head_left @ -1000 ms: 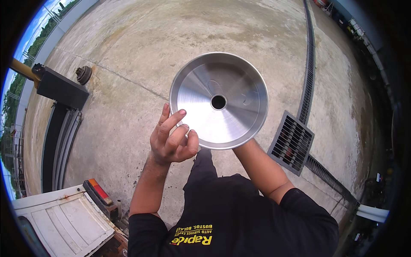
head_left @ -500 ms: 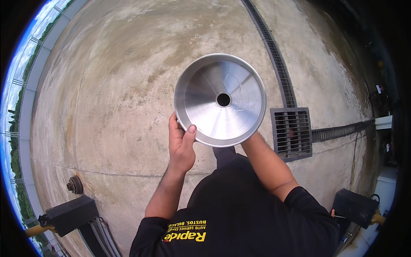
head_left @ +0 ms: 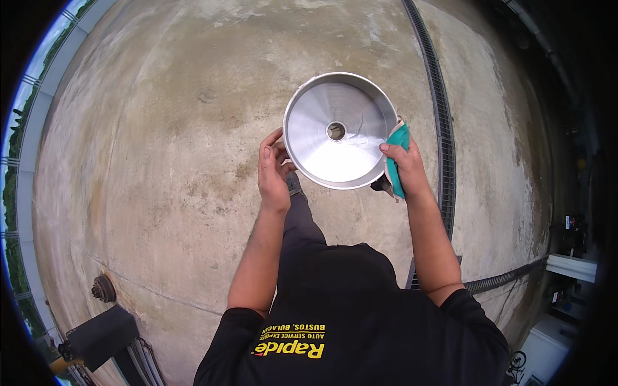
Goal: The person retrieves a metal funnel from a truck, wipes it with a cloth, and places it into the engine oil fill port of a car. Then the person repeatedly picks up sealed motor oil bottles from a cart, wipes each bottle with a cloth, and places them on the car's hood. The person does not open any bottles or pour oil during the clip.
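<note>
A round, shiny metal funnel (head_left: 322,154) with a raised rim and a hole in its middle is held up in front of me. My right hand (head_left: 405,164) grips its right edge through a folded teal cloth (head_left: 396,138) with a pale underside; the thumb lies inside the rim and the fingers are hidden. A small dark piece (head_left: 381,184) shows under the cloth; I cannot tell what it is. My left hand (head_left: 273,170) is at the left edge, thumb off the rim, fingers apart and loosely curled against or just beside the outer wall.
Under me spreads a stained concrete floor (head_left: 161,161). A long drain grate (head_left: 441,116) runs along the right, with a second channel (head_left: 508,275) branching off. A rusty hub-like part (head_left: 103,288) lies at lower left, near a black lift arm (head_left: 103,336). White cabinets (head_left: 547,347) stand lower right.
The funnel has tilted and swung slightly away. My right hand has come from beneath it to the right rim with the teal cloth; my left thumb has left the rim. My body has stepped forward.
</note>
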A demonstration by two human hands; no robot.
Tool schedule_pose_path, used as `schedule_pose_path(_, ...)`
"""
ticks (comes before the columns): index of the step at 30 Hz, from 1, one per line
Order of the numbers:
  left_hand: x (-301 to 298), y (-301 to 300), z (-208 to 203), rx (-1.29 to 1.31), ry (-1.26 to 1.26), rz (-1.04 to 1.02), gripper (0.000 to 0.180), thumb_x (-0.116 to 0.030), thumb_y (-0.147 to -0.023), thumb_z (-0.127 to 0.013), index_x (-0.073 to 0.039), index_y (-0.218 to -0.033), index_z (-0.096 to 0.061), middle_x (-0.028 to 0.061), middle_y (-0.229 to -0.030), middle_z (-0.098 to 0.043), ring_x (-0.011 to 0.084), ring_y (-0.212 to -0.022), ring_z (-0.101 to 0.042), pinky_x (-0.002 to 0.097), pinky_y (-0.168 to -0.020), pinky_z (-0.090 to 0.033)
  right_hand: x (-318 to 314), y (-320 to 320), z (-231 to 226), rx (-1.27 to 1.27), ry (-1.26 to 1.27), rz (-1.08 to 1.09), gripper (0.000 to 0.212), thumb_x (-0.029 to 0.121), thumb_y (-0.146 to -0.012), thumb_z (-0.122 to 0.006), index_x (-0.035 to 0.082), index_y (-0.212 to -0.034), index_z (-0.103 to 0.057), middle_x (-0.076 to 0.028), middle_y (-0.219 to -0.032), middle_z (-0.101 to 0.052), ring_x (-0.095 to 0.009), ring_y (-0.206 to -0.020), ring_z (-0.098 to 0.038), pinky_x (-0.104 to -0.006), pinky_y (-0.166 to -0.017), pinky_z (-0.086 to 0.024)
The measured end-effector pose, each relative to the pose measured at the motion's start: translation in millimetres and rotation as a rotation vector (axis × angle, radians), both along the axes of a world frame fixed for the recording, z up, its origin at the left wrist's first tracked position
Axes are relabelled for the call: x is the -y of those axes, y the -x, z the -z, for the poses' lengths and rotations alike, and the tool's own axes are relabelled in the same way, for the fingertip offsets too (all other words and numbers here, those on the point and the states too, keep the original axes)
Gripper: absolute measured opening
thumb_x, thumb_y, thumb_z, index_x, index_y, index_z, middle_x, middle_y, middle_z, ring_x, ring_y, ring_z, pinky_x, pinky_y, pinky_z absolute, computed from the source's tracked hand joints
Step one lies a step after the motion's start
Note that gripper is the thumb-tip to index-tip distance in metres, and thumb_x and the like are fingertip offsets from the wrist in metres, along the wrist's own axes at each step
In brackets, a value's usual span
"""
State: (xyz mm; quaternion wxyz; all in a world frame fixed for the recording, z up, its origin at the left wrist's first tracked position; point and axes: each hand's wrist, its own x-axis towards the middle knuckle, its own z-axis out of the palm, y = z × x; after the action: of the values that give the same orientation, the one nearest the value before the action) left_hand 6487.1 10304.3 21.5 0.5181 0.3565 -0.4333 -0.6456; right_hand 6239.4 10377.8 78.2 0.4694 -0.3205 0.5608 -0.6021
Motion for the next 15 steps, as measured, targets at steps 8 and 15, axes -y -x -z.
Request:
schedule_pose_path(8, 359.3, 80.3, 5.3, -0.007, -0.386, -0.061, 0.044, -0.037, -0.11, -0.038, -0.001, -0.122, -0.059, 0.0097, -0.114, -0.066, 0.0191, -0.106, -0.062, 0.0374, -0.097, -0.049, 339.5, 67.8, -25.9, 0.16, -0.094, 0.016, 0.052, 0.015, -0.085, -0.069, -0.004, -0.132, -0.056, -0.011, -0.11, -0.066, -0.02, -0.099, -0.066, -0.0314, -0.091, -0.051)
schedule_pose_path(15, 663.7, 178.9, 9.8, -0.495, -0.543, 0.273, 0.068, -0.05, -0.11, -0.028, 0.009, -0.138, -0.047, 0.0271, -0.133, -0.057, 0.0386, -0.126, -0.057, 0.0496, -0.107, -0.047, 619.6, 173.3, -27.8, 0.629, -0.097, 0.036, 0.049, 0.03, -0.089, -0.065, -0.002, -0.127, -0.06, -0.016, -0.105, -0.072, -0.025, -0.086, -0.072, -0.0362, -0.077, -0.059)
